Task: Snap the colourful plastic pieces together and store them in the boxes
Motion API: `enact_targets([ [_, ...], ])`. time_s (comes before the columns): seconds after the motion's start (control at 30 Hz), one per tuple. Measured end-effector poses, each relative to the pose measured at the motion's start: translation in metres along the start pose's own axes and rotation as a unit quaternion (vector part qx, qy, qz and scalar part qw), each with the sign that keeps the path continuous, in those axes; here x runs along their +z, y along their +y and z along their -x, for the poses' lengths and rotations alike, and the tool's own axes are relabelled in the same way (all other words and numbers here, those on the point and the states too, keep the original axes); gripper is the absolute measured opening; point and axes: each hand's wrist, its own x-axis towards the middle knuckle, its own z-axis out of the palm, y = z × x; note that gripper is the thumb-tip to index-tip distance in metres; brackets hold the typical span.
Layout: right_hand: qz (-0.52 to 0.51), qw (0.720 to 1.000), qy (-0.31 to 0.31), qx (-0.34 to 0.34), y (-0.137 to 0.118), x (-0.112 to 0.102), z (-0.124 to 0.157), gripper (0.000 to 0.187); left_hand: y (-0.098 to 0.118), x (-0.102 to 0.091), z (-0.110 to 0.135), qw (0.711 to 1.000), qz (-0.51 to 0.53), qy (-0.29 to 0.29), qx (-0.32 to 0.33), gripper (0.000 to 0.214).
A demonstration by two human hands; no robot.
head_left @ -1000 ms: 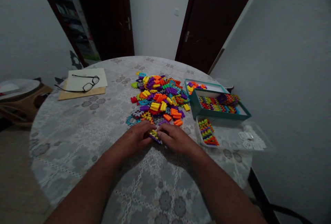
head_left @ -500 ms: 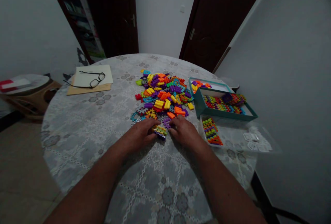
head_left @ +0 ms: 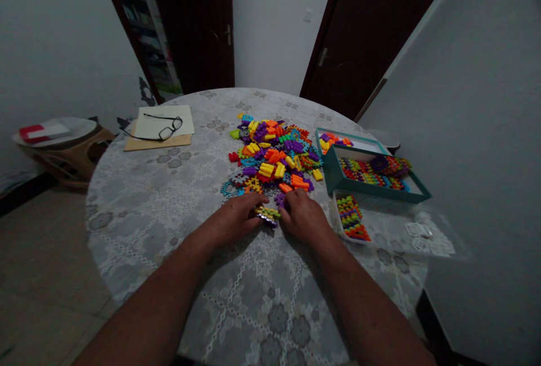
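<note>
My left hand (head_left: 242, 215) grips a small stack of interlocking plastic toy pieces (head_left: 269, 214), yellow-green on top and dark purple below, between thumb and fingers. Just right of that stack, my right hand (head_left: 302, 214) has its fingers curled round a purple interlocking piece (head_left: 280, 200), partly hidden by the fingertips. Both hands rest low over the table at the near edge of a heap of loose plastic pieces (head_left: 274, 152) in yellow, orange, purple, blue and red.
On the right, a teal box (head_left: 380, 188) holds joined pieces, with its lid (head_left: 363, 143) behind. A clear plastic tub (head_left: 338, 217) of stacked pieces and a clear bag (head_left: 431, 233) lie nearer. Glasses (head_left: 165, 134) rest on papers (head_left: 186, 115) at left. A patterned cloth covers the round table (head_left: 139, 202).
The whole view has shifted slightly, so everything appears a little further right. Both hands keep nearly the same places, and the left still holds the stack.
</note>
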Motion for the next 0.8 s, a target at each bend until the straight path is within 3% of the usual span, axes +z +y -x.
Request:
enact_targets([
  [0.3,-0.08,0.993,0.053,-0.073,0.017,-0.008,-0.004,0.015,0.002,0.0,0.0,1.0,0.025,0.0,-0.015,0.051],
  [0.5,-0.154,0.976,0.028,-0.15,0.011,-0.011,0.003,0.017,-0.002,0.001,0.0,1.0,0.003,0.015,0.016,0.05],
  [0.8,-0.244,0.955,0.01,-0.166,0.008,-0.013,0.005,0.015,-0.004,0.003,0.001,1.0,0.001,-0.01,-0.006,0.054],
])
